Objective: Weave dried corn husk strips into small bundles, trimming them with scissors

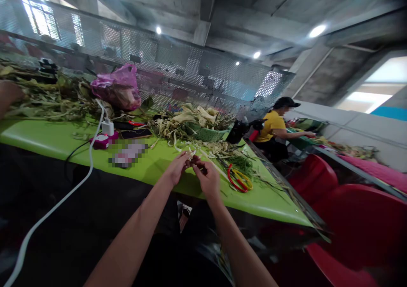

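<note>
Nothing on the green table [57,140] carries writing I can read. The flat item [128,154] near its front edge is blurred out. The white charger [108,128], the small pink device [101,141] just beside it and the black phone [136,133] are too small to show any lettering.

The person's forearms rise from below and converge over the near edge of the table. The left hand [176,168] is turned thumb-up with its fingers bunched forward. The right hand [208,179] shows its back, knuckles bent and wrist slightly cocked. Their fingertips meet, and both are closed in a pinch on a pale strip of husk [191,153], held just above the table in front of a scatter of dried scraps [216,147].

Just to the right of the right hand lie scissors [239,180] with red and yellow handles, next to some green sprigs [241,164]. Behind the scraps stands a green basket [205,133] heaped with pale husks. A white cable [92,151] runs from the charger off the table's front edge. Further left there is a pink plastic bag [117,87] against a long pile of dried stalks [47,96], and a mesh screen [190,71] backs the table.

Well apart on the right, a co-worker in a yellow shirt [272,126] sits at another table, with one arm reaching forward. Red chairs [349,210] stand in the right foreground.
</note>
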A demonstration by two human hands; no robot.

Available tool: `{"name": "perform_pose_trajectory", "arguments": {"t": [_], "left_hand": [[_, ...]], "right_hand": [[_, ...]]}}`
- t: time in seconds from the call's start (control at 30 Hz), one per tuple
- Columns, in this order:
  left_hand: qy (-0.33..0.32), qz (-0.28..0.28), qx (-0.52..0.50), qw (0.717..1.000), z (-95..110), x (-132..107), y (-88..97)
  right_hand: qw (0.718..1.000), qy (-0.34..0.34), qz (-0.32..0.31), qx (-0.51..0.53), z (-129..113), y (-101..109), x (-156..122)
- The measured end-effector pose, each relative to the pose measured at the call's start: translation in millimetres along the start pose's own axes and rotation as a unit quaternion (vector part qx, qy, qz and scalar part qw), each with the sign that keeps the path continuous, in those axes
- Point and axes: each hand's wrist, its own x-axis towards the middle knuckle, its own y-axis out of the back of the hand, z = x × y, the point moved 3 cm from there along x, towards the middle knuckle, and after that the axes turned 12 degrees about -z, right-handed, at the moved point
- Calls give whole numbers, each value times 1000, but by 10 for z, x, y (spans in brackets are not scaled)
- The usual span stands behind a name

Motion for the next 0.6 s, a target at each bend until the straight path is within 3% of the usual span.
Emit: {"name": "perform_pose_trajectory", "arguments": {"t": [0.27,0.6], "left_hand": [[-18,-44,21,999,26,-36,-75],[-35,-62,52,996,24,0,-100]], "right_hand": [[997,-57,18,54,34,-94,126],[993,-67,40,87,34,-90,164]]}}
